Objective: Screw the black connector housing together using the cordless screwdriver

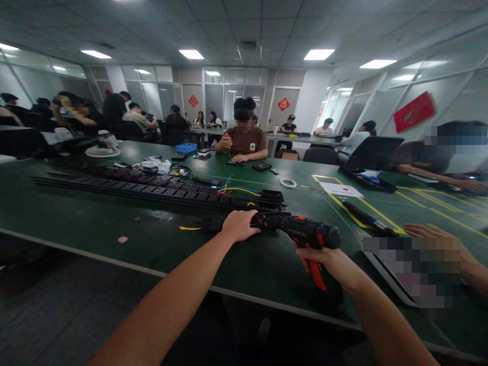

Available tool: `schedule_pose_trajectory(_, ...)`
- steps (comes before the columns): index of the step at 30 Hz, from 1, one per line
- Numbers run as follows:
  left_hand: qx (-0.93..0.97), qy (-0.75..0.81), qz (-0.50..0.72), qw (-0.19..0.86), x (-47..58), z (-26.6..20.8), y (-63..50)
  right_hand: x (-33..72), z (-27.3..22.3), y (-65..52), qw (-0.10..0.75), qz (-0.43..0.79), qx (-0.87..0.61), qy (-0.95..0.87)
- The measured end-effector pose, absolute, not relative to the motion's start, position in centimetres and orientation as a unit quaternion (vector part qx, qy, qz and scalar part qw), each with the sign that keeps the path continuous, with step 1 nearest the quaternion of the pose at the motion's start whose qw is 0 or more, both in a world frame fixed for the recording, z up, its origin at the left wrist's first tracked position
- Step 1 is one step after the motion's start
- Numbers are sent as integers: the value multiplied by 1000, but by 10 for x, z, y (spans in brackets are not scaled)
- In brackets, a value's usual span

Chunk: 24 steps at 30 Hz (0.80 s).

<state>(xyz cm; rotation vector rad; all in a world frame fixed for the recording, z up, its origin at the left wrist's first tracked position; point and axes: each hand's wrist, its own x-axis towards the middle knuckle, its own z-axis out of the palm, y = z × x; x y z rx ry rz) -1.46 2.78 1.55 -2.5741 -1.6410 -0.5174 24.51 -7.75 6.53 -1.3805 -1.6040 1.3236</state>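
Right hand (335, 262) grips drill (305, 229); left hand (240, 225) clasps black strip (211, 224) by its nose. Blue basket (186, 148) beyond drill, contents unclear; socket strips (152, 190) left.

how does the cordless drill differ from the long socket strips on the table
The cordless drill is gripped in the right hand, while the long socket strips lie on the green table. The drill is compact and pistol-shaped; the strips are long and straight. The drill has orange parts, the strips rows of outlets. Both are mostly black.
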Motion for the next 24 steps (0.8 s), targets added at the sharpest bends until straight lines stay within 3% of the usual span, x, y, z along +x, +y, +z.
schedule_pose_trajectory(24,-832,-527,-172,24,-16,13,30,242,69,-77,299,500,-520,-625)
